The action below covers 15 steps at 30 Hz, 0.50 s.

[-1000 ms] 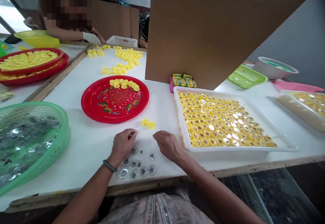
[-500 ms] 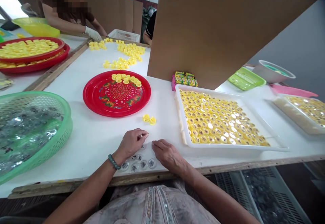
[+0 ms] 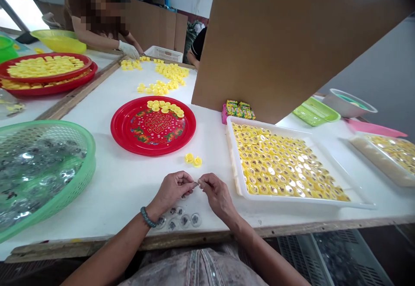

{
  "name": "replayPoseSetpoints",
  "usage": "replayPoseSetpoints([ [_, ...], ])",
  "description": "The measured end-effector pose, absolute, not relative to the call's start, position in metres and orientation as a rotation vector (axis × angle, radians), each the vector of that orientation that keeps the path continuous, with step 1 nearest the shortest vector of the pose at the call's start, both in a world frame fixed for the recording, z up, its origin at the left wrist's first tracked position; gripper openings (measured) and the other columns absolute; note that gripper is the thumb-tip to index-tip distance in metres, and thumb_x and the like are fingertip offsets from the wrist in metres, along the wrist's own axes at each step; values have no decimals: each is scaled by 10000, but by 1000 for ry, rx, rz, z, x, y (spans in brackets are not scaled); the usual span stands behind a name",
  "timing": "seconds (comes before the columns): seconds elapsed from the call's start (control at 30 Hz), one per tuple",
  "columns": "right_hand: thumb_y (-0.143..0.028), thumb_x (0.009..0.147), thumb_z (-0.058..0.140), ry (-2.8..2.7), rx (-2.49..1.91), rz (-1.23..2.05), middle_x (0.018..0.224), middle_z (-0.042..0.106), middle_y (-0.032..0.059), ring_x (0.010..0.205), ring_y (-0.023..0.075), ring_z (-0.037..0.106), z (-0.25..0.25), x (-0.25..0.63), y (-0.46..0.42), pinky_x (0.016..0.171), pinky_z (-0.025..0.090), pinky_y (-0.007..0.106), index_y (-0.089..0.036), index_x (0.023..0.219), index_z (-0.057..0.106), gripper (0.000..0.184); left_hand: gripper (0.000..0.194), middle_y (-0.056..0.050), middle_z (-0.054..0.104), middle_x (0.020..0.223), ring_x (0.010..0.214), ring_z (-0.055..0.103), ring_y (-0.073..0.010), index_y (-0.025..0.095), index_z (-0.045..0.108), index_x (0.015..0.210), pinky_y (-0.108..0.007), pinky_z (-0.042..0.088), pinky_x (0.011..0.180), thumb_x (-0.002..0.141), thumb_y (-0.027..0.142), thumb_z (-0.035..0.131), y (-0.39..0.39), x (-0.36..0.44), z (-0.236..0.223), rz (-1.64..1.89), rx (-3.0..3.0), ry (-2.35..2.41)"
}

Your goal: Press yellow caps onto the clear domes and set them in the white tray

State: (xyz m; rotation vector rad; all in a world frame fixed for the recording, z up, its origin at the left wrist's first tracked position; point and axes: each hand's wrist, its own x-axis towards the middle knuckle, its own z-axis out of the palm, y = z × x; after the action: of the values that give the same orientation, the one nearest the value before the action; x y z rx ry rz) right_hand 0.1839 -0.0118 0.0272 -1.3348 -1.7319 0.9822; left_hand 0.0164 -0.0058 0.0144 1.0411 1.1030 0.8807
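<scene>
My left hand, with a green bead bracelet at the wrist, is closed in a pinch. My right hand pinches too, its fingertips meeting those of the left above the white table. Whatever sits between the fingertips is too small to make out. Under and beside my left hand lie several clear round caps with dark bits inside. Just beyond my hands are two small yellow cups. Farther off, a red round tray carries a few more yellow cups along its back edge.
On the right stands a white tray filled with yellow capped cups. A green mesh basket of clear caps is at left. Behind rises a cardboard panel. Across the table, a person's gloved hand is near loose yellow cups.
My hands have come together, and the right hand has gone from lying with fingers extended to a pinch at the left fingertips. The view has shifted slightly.
</scene>
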Motion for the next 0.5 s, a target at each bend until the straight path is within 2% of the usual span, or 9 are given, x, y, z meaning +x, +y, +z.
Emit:
replayPoseSetpoints([
  [0.1, -205, 869, 497, -1797, -1312, 831, 896, 606, 50, 724, 135, 578, 26, 181, -16, 664, 490, 254, -193, 905, 629, 138, 270, -11, 621, 650, 617, 609, -142, 141, 562, 763, -228, 469, 573, 679, 346, 716, -6, 17, 16, 902, 911, 1094],
  [0.2, -198, 850, 524, -1882, -1311, 725, 1051, 588, 83, 754, 143, 609, 21, 178, -20, 661, 527, 266, -212, 1142, 574, 296, 262, -23, 639, 673, 663, 621, -144, 145, 548, 776, -227, 468, 613, 703, 348, 696, -6, 18, 19, 937, 824, 1074],
  [0.27, -221, 828, 568, -1974, -1327, 644, 1079, 581, 96, 793, 166, 619, 18, 176, -21, 636, 541, 274, -212, 1222, 526, 396, 247, -30, 646, 677, 662, 611, -137, 145, 543, 773, -225, 461, 619, 711, 338, 685, -6, 20, 20, 951, 803, 1082],
  [0.33, -240, 813, 597, -2037, -1350, 564, 1052, 591, 99, 818, 186, 622, 16, 174, -20, 610, 543, 274, -201, 1218, 530, 412, 241, -25, 641, 657, 629, 594, -128, 146, 537, 756, -216, 443, 592, 700, 328, 684, -5, 25, 20, 943, 790, 1112],
  [0.5, -185, 807, 584, -2013, -1420, 517, 936, 620, 66, 750, 161, 615, 19, 178, -10, 596, 517, 247, -194, 1058, 615, 253, 182, 4, 617, 631, 606, 574, -120, 163, 525, 724, -213, 424, 580, 706, 309, 633, -3, 36, 21, 878, 776, 1160],
])
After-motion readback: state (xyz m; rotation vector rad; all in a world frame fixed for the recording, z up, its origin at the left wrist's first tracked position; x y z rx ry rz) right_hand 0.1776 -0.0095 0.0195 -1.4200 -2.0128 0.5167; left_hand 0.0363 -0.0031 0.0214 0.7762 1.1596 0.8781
